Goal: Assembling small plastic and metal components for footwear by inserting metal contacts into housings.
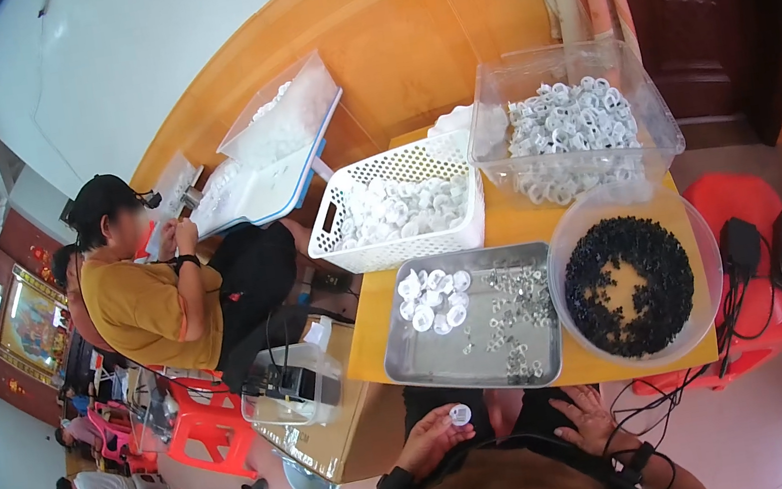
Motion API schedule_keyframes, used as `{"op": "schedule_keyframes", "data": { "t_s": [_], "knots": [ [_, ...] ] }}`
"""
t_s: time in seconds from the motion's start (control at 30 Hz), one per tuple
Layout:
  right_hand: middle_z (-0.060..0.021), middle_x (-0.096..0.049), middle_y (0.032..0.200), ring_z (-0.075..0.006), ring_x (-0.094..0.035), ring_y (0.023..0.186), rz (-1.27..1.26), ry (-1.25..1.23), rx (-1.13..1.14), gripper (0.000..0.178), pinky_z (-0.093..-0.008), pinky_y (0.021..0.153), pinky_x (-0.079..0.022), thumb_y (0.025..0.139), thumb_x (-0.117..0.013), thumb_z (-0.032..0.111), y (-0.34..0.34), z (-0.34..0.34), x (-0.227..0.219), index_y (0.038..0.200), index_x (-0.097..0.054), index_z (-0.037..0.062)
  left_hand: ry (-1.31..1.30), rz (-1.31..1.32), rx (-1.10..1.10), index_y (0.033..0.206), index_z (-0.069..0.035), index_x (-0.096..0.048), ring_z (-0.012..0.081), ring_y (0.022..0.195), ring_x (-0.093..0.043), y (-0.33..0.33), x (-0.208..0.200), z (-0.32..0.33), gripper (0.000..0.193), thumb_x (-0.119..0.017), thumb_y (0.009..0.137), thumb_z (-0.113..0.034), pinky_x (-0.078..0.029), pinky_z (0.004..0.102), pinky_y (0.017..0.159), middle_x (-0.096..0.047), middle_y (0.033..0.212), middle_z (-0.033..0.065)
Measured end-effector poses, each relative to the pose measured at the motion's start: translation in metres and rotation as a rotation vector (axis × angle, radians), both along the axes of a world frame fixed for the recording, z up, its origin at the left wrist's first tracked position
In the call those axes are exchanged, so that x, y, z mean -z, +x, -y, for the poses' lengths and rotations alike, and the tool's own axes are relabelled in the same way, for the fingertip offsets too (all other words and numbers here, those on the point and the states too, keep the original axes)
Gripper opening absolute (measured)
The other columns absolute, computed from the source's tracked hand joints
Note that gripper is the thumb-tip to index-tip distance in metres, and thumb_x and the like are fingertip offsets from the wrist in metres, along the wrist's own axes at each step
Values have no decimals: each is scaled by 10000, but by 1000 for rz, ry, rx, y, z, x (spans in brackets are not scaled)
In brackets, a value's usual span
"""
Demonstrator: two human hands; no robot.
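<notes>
Near the table's front edge, my left hand is closed on a small round white plastic part, held between thumb and fingers. My right hand rests over my right thigh, its fingers spread and holding nothing. Just beyond both hands lies a grey metal tray. Several white round parts like the held one sit at its left, and many small metal pieces are scattered at its right. A translucent round tub of small black pieces stands right of the tray.
Behind the tray are a white perforated basket and a clear bin, both full of white parts. Red stools with power adapters and cables stand at the right. A person in a yellow shirt works at the left beside a cardboard box.
</notes>
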State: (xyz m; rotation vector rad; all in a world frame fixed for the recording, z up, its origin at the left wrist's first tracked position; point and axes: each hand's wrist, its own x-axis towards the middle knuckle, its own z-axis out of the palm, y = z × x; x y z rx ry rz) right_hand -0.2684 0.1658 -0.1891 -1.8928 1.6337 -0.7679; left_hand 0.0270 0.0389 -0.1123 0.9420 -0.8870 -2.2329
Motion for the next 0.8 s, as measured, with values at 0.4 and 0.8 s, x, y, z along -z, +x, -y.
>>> {"op": "schedule_keyframes", "data": {
  "t_s": [0.4,0.8],
  "knots": [
    [-140,-395,1354,-343,-324,1269,146,127,37,552,-484,1045,-229,801,-636,303,-11,-6,0,1307,-475,151,12,263,100,1168,-18,-534,223,998,-591,-43,1,14,271,-542,917,-122,-479,378,908,-577,1142,109],
    [-180,-390,1335,-402,-328,1249,153,-38,149,594,-519,1042,-231,676,-663,151,-19,-29,0,1247,-516,79,-487,511,338,1129,-13,-566,208,1008,-551,-73,61,54,337,-627,822,-137,-446,321,860,-608,1091,106]
  ]
}}
